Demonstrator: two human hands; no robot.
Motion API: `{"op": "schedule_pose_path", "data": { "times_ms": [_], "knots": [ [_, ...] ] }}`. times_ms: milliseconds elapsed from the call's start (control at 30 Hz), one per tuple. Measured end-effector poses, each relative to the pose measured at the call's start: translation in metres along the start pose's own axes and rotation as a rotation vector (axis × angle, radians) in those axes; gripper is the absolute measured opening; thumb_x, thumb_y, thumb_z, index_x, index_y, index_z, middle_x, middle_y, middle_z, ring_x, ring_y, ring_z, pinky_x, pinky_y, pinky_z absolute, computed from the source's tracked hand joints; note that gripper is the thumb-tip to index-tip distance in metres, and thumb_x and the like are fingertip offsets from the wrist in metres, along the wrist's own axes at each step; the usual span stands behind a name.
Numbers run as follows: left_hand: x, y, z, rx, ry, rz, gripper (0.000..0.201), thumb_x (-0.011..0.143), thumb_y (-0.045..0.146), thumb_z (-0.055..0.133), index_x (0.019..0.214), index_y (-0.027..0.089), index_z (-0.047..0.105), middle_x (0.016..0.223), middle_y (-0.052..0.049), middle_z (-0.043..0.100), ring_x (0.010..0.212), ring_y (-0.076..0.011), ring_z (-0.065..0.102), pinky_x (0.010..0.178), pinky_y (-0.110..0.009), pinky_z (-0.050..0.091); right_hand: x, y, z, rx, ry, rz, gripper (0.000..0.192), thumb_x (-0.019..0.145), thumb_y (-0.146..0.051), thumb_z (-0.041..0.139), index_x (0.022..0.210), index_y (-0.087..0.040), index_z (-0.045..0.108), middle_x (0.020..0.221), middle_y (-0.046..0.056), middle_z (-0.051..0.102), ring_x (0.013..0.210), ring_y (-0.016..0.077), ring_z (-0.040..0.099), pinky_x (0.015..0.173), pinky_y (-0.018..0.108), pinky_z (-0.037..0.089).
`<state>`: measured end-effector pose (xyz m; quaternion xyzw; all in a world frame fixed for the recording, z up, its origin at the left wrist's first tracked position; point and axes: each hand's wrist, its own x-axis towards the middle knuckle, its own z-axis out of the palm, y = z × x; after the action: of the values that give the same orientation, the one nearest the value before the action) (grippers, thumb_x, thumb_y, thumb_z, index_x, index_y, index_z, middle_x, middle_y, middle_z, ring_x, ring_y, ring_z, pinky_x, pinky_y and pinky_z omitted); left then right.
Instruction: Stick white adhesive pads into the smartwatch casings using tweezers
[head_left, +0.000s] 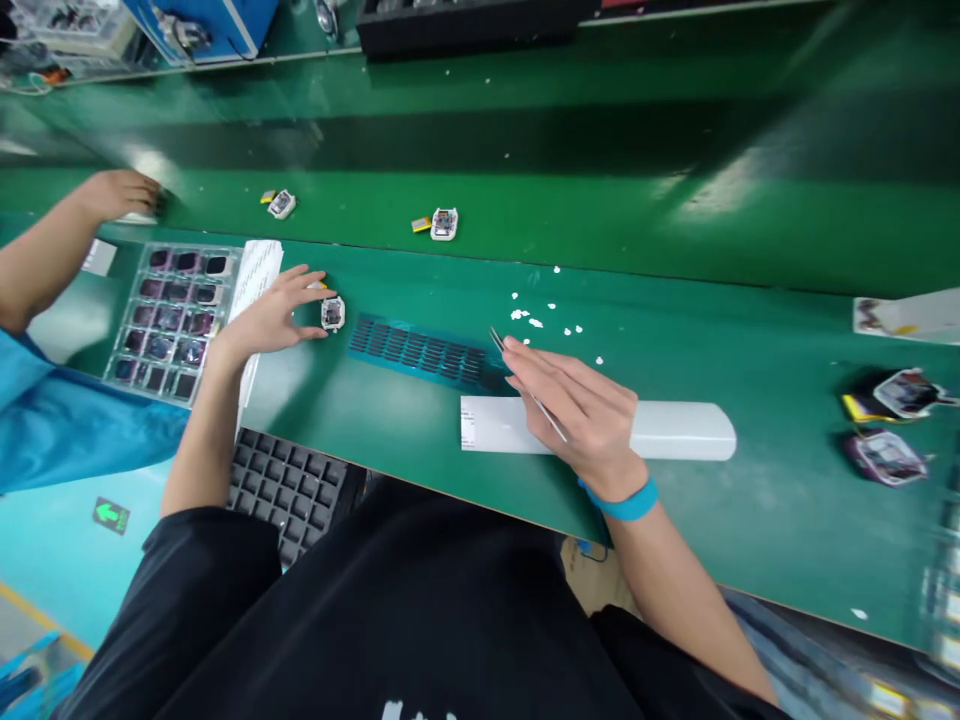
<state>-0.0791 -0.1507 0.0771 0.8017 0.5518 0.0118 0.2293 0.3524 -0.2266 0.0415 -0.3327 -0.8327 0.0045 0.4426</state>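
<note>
The left hand [274, 315] lay flat on the green counter [712, 520], well in from its near edge, its fingers [311, 300] spread narrowly around a small square module [332, 313] and touching its left side, not lifting it. The right hand [581, 410] held thin tweezers [517, 375] pinched between thumb and forefinger, the tips pointing away and to the left, toward the far end of a dark blue perforated strip [420, 350]. That strip lay flat between the two hands, its long axis running left to right and slightly toward the near edge; its left end sat just beside the module, its right end just under the tweezer tips. So the right hand was the nearer one to the strip, the left to the module. A white label sheet [675, 430] lay under the right hand. White scraps [536, 320] were scattered beyond the tweezers. A tray of parts [172, 320] sat toward the left edge, beside another person's arm [45, 250].
</note>
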Motion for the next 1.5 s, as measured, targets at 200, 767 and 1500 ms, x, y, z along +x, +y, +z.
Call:
{"op": "schedule_pose_path", "data": {
  "times_ms": [200, 767, 1500],
  "knots": [
    [-0.002, 0.007, 0.024, -0.067, 0.129, -0.079, 0.053, 0.073, 0.048, 0.084, 0.113, 0.022, 0.062, 0.154, -0.018, 0.056, 0.143, -0.0376, 0.055, 0.120, -0.059, 0.042, 0.000, 0.003, 0.002, 0.009, 0.009, -0.020, 0.053, 0.096, -0.002, 0.071, 0.145, -0.017, 0.062, 0.123, 0.009, 0.078, 0.101, 0.0218, 0.080, 0.086, 0.033, 0.069],
    [-0.006, 0.049, 0.062, -0.251, 0.320, -0.010, 0.040, 0.087, 0.060, 0.072, 0.090, 0.021, 0.067, 0.152, -0.015, 0.060, 0.145, -0.0353, 0.052, 0.125, -0.053, 0.036, 0.000, 0.012, 0.002, -0.034, 0.124, 0.080, 0.044, 0.100, -0.007, 0.066, 0.140, -0.025, 0.065, 0.117, 0.004, 0.081, 0.095, 0.0202, 0.080, 0.076, 0.033, 0.068],
    [0.041, 0.221, 0.083, -1.033, -0.002, 0.153, 0.020, 0.107, 0.032, 0.050, 0.112, 0.018, 0.063, 0.064, 0.003, 0.061, 0.056, -0.0117, 0.055, 0.054, -0.025, 0.042, 0.005, -0.011, 0.003, 0.133, 0.083, 0.336, 0.017, 0.099, -0.014, 0.070, 0.114, -0.023, 0.071, 0.095, 0.000, 0.076, 0.066, 0.0103, 0.066, 0.057, 0.023, 0.053]
  ]
}}
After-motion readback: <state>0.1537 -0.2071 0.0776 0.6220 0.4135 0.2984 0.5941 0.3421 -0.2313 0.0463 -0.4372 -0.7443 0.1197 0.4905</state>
